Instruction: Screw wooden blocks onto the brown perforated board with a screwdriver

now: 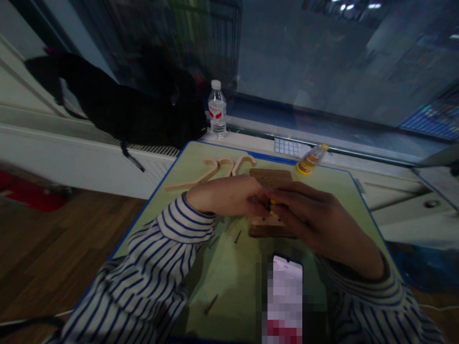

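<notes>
My left hand (236,196) reaches in from the left, its fingers pinched together over a brown wooden block (270,231). Meeting it from the other side, my right hand (315,215) has its fingers closed round a small yellow-and-black object (273,206), mostly hidden by the fingers. What my left fingertips grip, if anything, cannot be made out. Dark holes show in the wood below the fingers. Behind the hands lies more brown wood (270,177), and further left are curved, hook-shaped pale wooden pieces (217,167). A screw (237,236) rests left of the block.
Another screw (211,304) lies nearer me on the pale green table (229,277), beside a phone (287,282). A clear bottle with yellow ends (310,160) stands at the far edge. On the sill are a water bottle (217,114) and a black bag or garment (136,112).
</notes>
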A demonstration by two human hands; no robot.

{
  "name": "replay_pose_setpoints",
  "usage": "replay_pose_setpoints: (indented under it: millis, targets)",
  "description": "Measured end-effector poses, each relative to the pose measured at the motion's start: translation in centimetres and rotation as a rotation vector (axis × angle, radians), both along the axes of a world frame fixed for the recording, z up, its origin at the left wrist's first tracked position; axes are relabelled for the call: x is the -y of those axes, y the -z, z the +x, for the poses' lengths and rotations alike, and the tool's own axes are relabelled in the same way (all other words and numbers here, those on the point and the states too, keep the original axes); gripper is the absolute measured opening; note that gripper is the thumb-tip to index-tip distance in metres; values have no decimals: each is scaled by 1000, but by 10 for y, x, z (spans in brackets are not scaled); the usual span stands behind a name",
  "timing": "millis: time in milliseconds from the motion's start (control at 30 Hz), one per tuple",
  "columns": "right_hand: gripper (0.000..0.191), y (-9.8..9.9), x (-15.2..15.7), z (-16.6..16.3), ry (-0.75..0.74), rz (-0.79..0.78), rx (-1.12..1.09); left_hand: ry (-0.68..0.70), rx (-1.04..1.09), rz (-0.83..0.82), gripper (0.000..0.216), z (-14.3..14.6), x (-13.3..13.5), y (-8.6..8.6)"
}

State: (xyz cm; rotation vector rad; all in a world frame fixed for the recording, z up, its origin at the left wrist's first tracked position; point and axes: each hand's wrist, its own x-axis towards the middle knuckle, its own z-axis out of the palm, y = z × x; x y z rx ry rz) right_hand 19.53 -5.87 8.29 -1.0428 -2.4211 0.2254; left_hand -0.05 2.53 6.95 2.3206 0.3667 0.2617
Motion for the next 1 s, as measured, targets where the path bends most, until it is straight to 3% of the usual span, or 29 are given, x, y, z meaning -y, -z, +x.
replay_pose_setpoints:
  millis: [200,600,767,1000]
  targets:
    - [31,3,-1,0,55,15,24,46,5,-78,19,0,-1,4]
    - [33,2,0,-2,49,46,29,-1,77,35,15,2,2,-3]
    - [35,1,1,-1,-6,14,-11,1,35,9,24,2,1,-2]
    - [33,1,1,0,23,13,6,30,18,-9,16,1,0,3]
